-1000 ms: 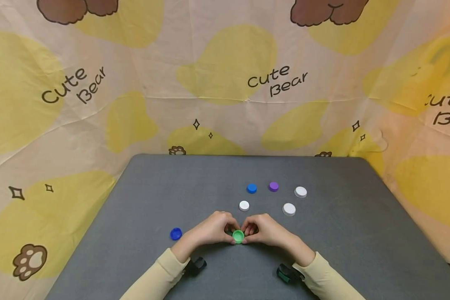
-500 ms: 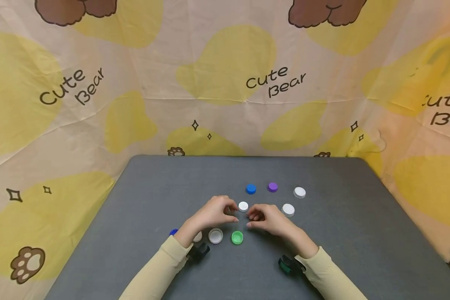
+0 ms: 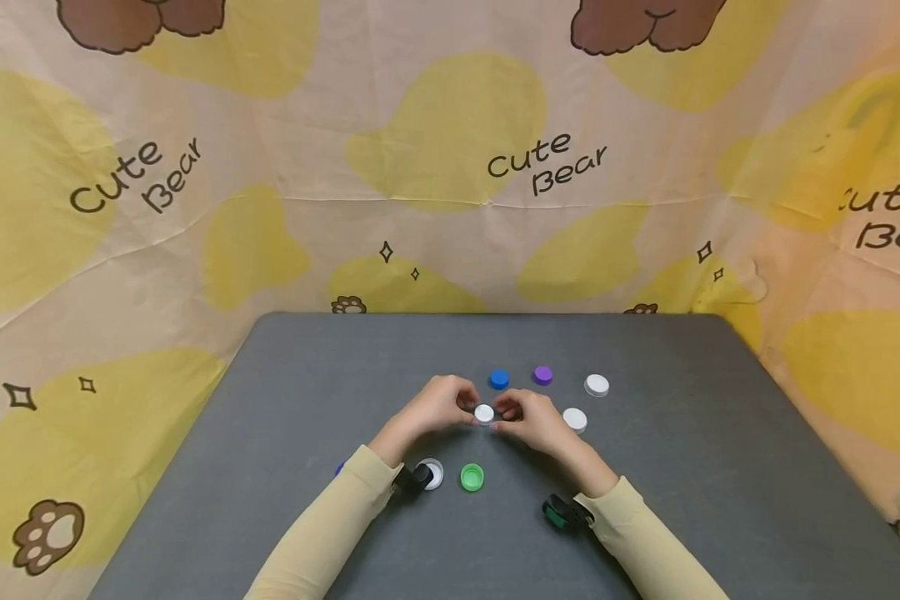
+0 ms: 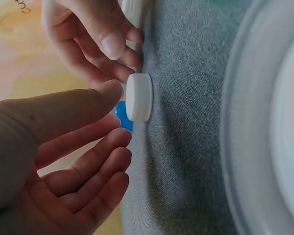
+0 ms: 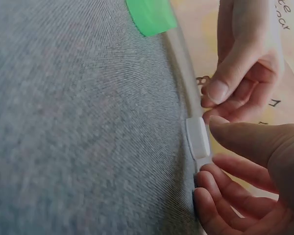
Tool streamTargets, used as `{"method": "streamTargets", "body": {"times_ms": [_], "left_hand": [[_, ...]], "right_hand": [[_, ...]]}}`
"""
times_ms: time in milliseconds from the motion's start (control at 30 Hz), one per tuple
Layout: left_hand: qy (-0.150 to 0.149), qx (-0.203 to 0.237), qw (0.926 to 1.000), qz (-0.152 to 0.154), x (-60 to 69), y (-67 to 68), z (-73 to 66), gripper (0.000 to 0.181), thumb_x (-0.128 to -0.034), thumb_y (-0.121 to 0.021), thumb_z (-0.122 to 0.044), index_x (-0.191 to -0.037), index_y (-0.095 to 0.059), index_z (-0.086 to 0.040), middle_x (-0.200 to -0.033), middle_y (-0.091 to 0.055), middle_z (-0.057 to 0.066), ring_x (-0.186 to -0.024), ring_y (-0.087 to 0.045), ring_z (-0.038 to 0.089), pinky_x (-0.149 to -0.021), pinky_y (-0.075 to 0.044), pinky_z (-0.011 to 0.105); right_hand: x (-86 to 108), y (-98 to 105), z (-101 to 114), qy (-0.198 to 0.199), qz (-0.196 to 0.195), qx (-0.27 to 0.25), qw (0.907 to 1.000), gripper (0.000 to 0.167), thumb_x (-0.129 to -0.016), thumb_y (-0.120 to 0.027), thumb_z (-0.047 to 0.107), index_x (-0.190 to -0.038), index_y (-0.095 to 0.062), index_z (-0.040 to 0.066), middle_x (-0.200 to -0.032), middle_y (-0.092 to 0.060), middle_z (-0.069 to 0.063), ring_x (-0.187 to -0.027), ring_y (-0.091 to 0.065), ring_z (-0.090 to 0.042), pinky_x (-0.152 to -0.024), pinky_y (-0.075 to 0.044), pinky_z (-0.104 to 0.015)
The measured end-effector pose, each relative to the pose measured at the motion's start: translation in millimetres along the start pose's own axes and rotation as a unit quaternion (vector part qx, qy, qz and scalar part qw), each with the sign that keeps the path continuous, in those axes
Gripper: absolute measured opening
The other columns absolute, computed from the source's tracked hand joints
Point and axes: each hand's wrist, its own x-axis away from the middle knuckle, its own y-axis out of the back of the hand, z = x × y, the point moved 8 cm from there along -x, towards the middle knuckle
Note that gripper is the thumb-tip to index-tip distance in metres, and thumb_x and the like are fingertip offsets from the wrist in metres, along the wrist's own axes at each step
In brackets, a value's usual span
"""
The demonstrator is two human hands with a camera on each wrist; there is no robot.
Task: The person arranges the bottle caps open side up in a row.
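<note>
A small white cap (image 3: 483, 414) lies on the grey table between the two hands. From the left, the left hand (image 3: 438, 406) has its thumb and fingertips beside the cap, fingers bent loosely. The right hand (image 3: 537, 422) is at the cap's right side, thumb and fingers apart. In the left wrist view, a narrow gap shows between the left thumb and the white cap (image 4: 139, 98), with a blue cap (image 4: 124, 116) behind. The right wrist view shows the right thumb close by the white cap (image 5: 198, 138); whether it touches is unclear.
Behind the hands are a blue cap (image 3: 498, 380), a purple cap (image 3: 543, 375) and a white cap (image 3: 597, 385). Another white cap (image 3: 575, 419) is beside the right hand. Nearer are a green cap (image 3: 472, 477) and a white one (image 3: 436, 473) partly under the left wrist device.
Both hands have left the green cap and moved forward to the small white cap. Over the last half second they have come closer around it. The left forearm now covers more of the near caps.
</note>
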Motion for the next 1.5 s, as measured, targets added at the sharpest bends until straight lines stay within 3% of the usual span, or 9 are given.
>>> {"method": "streamTargets", "body": {"times_ms": [400,1067,1500], "left_hand": [[-0.009,-0.013,0.9997,0.019,-9.1,-8.1,1.4,0.019,-0.0694,-0.083,-0.013,-0.084,-0.072,-0.009,-0.077,-0.068,0.003,-0.069,-0.055,0.006,-0.064,-0.045,0.020],[-0.005,-0.030,0.9995,0.005,-10.1,-11.9,4.7,0.017,-0.0697,-0.083,-0.013,-0.082,-0.071,-0.011,-0.075,-0.065,-0.001,-0.069,-0.053,0.006,-0.065,-0.044,0.021],[-0.019,-0.001,0.9995,-0.025,11.4,0.3,-8.5,0.017,-0.0737,-0.082,-0.019,-0.087,-0.072,-0.014,-0.081,-0.064,-0.003,-0.074,-0.058,0.007,-0.067,-0.048,0.020]], "right_hand": [[-10.3,-10.3,-0.7,0.010,-0.006,0.003,0.9999,0.027,-0.075,-0.080,0.015,-0.098,-0.070,0.005,-0.085,-0.068,-0.003,-0.076,-0.065,-0.011,-0.068,-0.050,-0.020],[-11.3,-13.4,0.5,0.007,-0.017,0.009,0.9998,0.023,-0.075,-0.080,0.014,-0.094,-0.070,0.006,-0.083,-0.064,-0.004,-0.075,-0.061,-0.011,-0.067,-0.049,-0.021],[1.1,-4.5,19.9,0.006,-0.013,-0.027,0.9995,0.021,-0.078,-0.077,0.012,-0.097,-0.069,0.007,-0.086,-0.069,-0.002,-0.076,-0.064,-0.008,-0.067,-0.051,-0.019]]}}
